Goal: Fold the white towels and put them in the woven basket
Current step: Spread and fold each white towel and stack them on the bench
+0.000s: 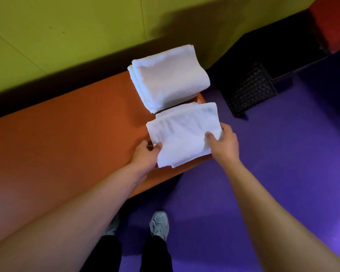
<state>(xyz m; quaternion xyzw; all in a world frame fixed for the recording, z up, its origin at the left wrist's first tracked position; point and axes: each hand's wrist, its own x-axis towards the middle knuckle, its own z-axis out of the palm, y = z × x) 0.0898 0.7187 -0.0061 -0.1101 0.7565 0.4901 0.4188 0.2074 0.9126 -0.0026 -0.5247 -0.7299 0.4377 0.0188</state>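
Here the left hand (pixel 145 154) and right hand (pixel 223 142) each pinch a side of the folded white towel (pixel 183 134) over the orange bench (pixel 67 138); a towel stack (pixel 169 79) lies at 12 o'clock, the dark woven basket (pixel 249 89) at 2 o'clock (on the purple floor (pixel 283 154)).

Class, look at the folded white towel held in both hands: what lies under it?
Under the folded towel held by the left hand and right hand is the orange bench, its end corner. Another white layer peeks out behind. Whatever lies directly beneath is covered.
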